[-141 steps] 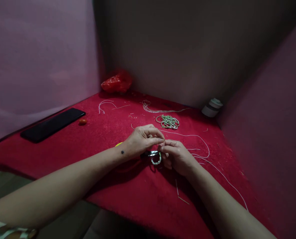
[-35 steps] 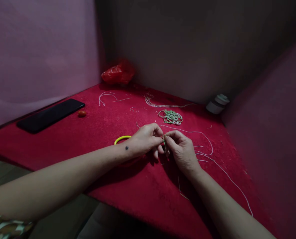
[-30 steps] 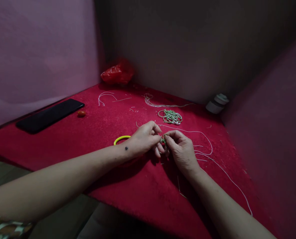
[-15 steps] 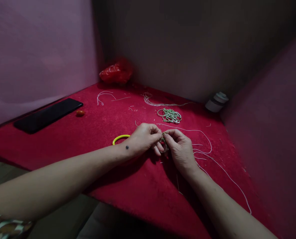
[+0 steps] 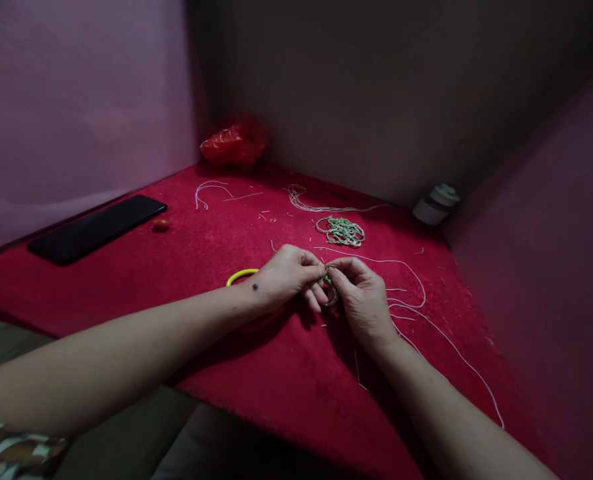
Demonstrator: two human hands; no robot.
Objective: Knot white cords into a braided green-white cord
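The fingers of the left hand [image 5: 291, 275] and right hand [image 5: 364, 297] cover part of the small green braided loop [image 5: 332, 300], and its pinched end seems too tiny to make out in this dim light. The left hand and wrist hide all but one arc of the yellow ring [image 5: 240, 275], while a white cord [image 5: 409, 341] disappears at the right forearm [image 5: 441, 407]. The patterned sleeve [image 5: 6, 447] is cut off at the lower left, and the red bag [image 5: 234, 145] is blurred.
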